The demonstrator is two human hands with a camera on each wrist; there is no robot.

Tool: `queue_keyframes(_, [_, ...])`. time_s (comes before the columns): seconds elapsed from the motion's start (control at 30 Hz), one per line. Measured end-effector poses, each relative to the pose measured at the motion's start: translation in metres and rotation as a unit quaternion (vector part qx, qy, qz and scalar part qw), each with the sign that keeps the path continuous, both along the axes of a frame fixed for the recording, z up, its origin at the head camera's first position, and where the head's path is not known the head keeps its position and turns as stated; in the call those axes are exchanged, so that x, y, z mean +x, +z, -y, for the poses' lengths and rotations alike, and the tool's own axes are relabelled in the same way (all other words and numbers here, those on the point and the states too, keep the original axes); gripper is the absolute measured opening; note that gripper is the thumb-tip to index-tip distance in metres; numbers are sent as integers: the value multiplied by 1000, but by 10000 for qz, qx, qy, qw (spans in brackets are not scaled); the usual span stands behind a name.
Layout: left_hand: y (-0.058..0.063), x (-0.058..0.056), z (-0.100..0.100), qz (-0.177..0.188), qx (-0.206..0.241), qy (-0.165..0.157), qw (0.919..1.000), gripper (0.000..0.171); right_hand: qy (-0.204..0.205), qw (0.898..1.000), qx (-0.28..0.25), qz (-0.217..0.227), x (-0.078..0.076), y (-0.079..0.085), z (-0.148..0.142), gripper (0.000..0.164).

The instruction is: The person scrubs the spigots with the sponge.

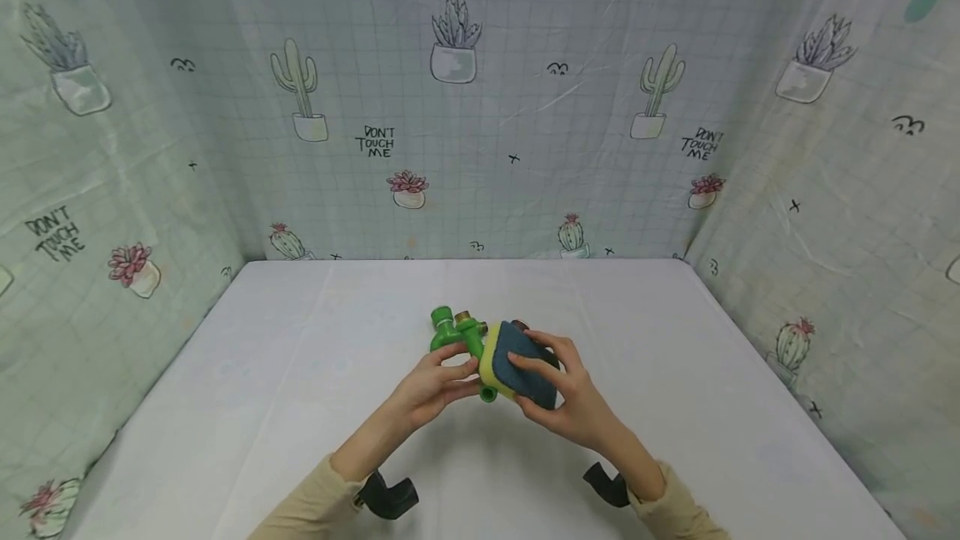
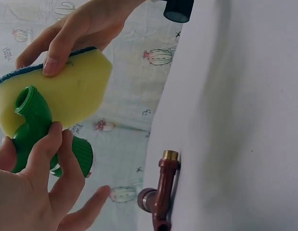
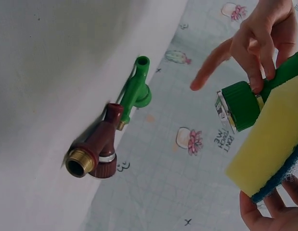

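My left hand (image 1: 437,383) holds a green tap (image 2: 35,120) between thumb and fingers, off the table; its open spout and ribbed round knob show in the left wrist view. A two-layer sponge (image 1: 528,369), yellow with a dark blue scouring side, is gripped by my right hand (image 1: 566,386). The sponge's yellow face lies against or very close to the tap; whether they touch all along cannot be seen. Behind the hands, a second green tap (image 3: 135,89) and a dark red tap (image 3: 103,144) with a brass threaded end lie on the table.
A white table (image 1: 300,382) spreads under both hands. Cloth printed with cacti (image 1: 450,148) hangs at the back and both sides. Black curved pieces (image 1: 387,497) sit at both wrists.
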State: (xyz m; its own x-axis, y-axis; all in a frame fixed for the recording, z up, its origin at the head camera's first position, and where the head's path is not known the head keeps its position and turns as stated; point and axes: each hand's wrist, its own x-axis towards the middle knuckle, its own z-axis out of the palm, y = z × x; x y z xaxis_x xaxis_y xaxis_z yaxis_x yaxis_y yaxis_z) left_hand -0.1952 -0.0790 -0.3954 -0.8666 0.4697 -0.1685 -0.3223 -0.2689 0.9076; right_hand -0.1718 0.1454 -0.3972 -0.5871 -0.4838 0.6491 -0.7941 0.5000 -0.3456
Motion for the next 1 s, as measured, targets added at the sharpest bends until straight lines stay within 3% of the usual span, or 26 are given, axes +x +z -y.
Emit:
queue_keyframes(0.3, [3,-1,0,-313,-96,688,9971,49,-154,9997,12,-198,8,-5,0,44])
queue_keyframes(0.63, [5,0,-11,-219,-71,1790,9836,38,-297,9938,314,-1027,10,-6,7,37])
queue_keyframes(0.77, [4,1,-11,-199,-60,1696,9853,41,-358,9932,253,-1075,7,-6,5,36])
queue_keyframes(1.0, [6,4,-9,-260,85,1431,9893,38,-506,9963,111,-681,-2,-2,-5,37])
